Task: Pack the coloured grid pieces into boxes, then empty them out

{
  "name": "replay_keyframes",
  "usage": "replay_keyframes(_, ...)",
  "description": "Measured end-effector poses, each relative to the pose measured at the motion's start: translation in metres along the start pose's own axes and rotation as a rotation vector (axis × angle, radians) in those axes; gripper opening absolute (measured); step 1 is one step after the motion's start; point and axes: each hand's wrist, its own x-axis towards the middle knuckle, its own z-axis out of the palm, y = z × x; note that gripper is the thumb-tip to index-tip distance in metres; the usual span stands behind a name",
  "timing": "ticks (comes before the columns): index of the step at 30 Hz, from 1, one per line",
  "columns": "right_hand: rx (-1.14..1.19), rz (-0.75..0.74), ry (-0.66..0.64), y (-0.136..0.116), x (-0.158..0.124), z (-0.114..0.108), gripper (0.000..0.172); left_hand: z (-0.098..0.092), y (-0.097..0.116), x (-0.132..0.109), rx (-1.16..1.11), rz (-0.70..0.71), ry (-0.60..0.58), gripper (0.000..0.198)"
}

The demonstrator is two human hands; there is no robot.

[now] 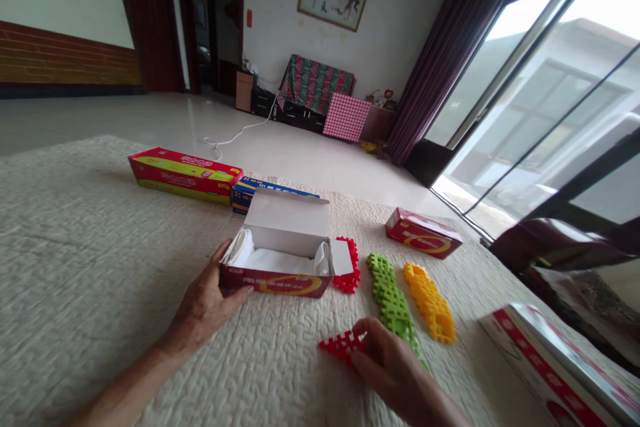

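Observation:
My left hand [210,297] grips the left end of an open dark-red cardboard box [280,283], thumb along its front face. White cloth or paper lining [285,260] lies inside, and the lid stands folded back. Lower down, my right hand [383,353] pinches a red plastic interlocking toy piece [341,345] just above the quilted cover. Another red piece [356,265] sits partly hidden behind the box's right flap. Beside my right hand runs a row of joined green pieces [387,293], with a yellow row [431,303] to its right.
A closed red box [424,235] lies beyond the yellow row. Farther left are a red and green box [186,177] and a blue box [241,195]. A large white and red box [550,367] stands at lower right. Everything rests on a cream quilted cover [150,247].

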Motion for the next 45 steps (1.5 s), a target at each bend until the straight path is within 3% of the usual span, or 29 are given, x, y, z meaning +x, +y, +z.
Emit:
replay_keyframes(3, -0.116, -0.086, 0.206, 0.014, 0.0, 0.008, 0.044, 0.0, 0.001, 0.0, 0.004, 0.012, 0.015, 0.083)
replay_keyframes(5, -0.186, -0.172, 0.263, 0.021, -0.001, 0.013, 0.056, 0.0, 0.002, 0.0, 0.012, 0.02, 0.032, 0.084)
replay_keyframes(10, -0.301, -0.354, 0.242, 0.019, -0.003, 0.008, 0.051, 0.0, 0.002, 0.0, 0.014, 0.015, 0.032, 0.084)
replay_keyframes(14, -0.319, -0.408, 0.53, 0.001, 0.011, -0.002, 0.039, 0.002, 0.002, -0.001, 0.048, 0.116, 0.126, 0.079)
replay_keyframes(17, -0.333, -0.448, 0.659, -0.016, 0.031, 0.004, 0.04, 0.001, 0.005, -0.002, 0.128, 0.267, 0.235, 0.076)
replay_keyframes(21, -0.295, -0.416, 0.658, -0.027, 0.053, 0.026, 0.045, -0.003, 0.015, -0.006, 0.237, 0.449, 0.291, 0.073)
replay_keyframes(24, -0.199, -0.379, 0.643, -0.027, 0.058, 0.043, 0.045, -0.007, 0.019, -0.008, 0.31, 0.559, 0.288, 0.06)
replay_keyframes(27, -0.11, -0.385, 0.654, -0.028, 0.056, 0.054, 0.049, -0.007, 0.017, -0.006, 0.328, 0.547, 0.306, 0.049)
replay_keyframes(34, -0.012, -0.44, 0.661, -0.031, 0.054, 0.068, 0.056, -0.006, 0.009, -0.002, 0.248, 0.452, 0.316, 0.054)
replay_keyframes(39, 0.01, -0.464, 0.644, -0.032, 0.053, 0.063, 0.052, -0.005, 0.006, -0.002, 0.18, 0.427, 0.291, 0.048)
replay_keyframes(45, -0.082, -0.41, 0.74, -0.021, 0.058, 0.029, 0.029, -0.004, 0.005, -0.001, 0.174, 0.417, 0.297, 0.047)
